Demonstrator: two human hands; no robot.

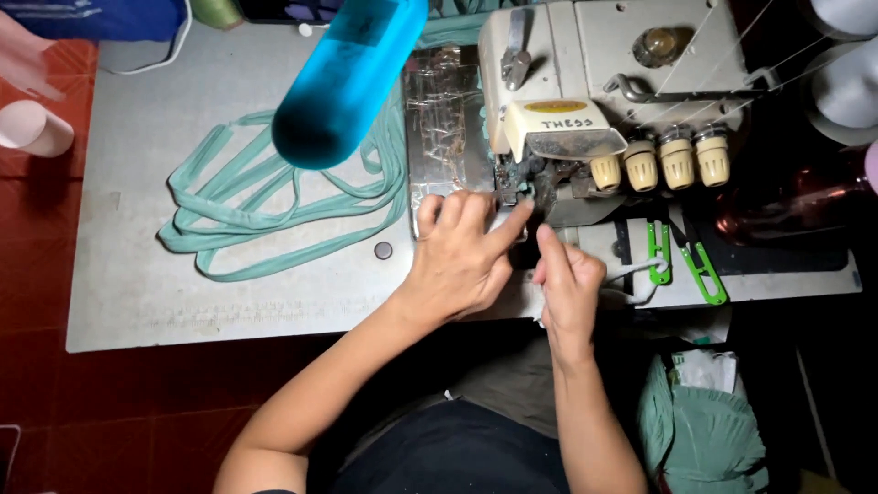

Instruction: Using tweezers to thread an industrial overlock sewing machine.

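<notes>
Both hands' grip unclear at sewing machine (585, 101), left hand (462, 256), right hand (567, 288), blue cylinder (347, 82) overhead, green snips (700, 270) beside

Strap (274, 206) left of sewing machine (604, 82), on table (137, 284)
</notes>
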